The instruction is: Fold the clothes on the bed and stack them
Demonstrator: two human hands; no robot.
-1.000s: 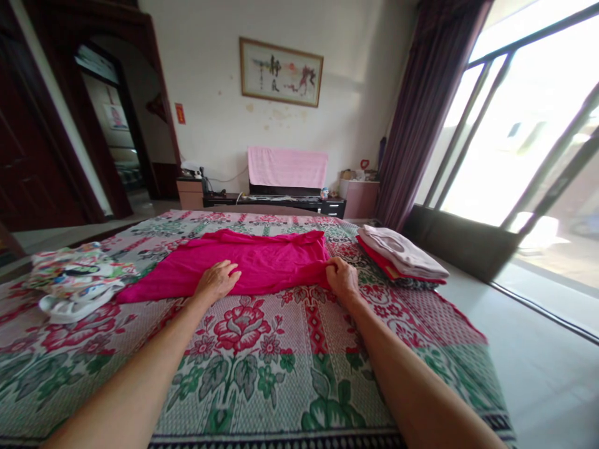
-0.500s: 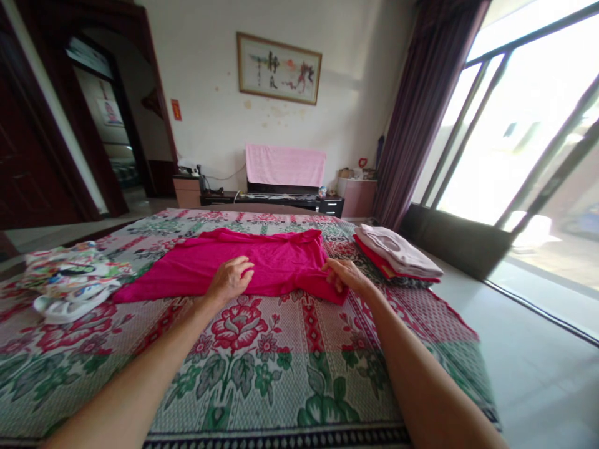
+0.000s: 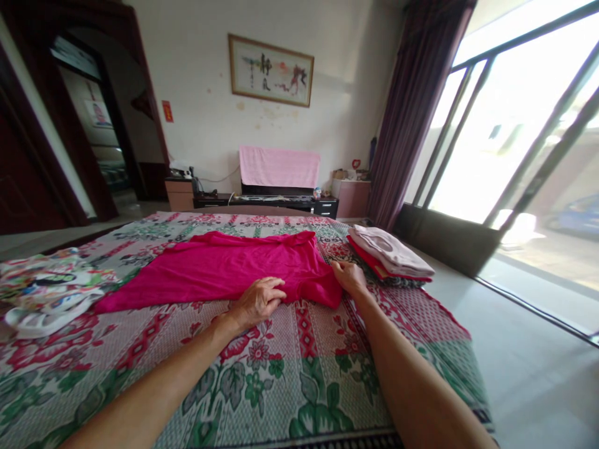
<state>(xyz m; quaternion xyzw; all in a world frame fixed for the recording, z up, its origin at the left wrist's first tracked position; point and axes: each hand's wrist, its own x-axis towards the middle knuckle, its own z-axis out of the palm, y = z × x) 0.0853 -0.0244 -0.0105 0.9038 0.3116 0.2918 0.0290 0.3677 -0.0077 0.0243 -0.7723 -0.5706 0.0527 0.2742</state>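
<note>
A bright pink shirt (image 3: 224, 268) lies spread out, folded lengthwise, across the patterned bedspread (image 3: 224, 386). At its right end, my right hand (image 3: 350, 277) has its fingers closed on the edge of the fabric. My left hand (image 3: 259, 302) rests at the shirt's near edge, right of the middle, with its fingers loosely bent and apart. Left of the shirt is a crumpled white garment with a colourful print (image 3: 53, 284), touching or very close to the shirt's left end.
A stack of folded clothes (image 3: 390, 252), pale pink on top with red beneath, sits at the right edge of the bedspread. Beyond the bed stand a low black cabinet (image 3: 276, 203) and a screen draped with a pink towel (image 3: 279, 166). A large window (image 3: 510, 137) is on the right.
My left hand has moved right and nearer along the shirt's front edge. My right hand has shifted slightly right, at the shirt's right end. The view has turned a little.
</note>
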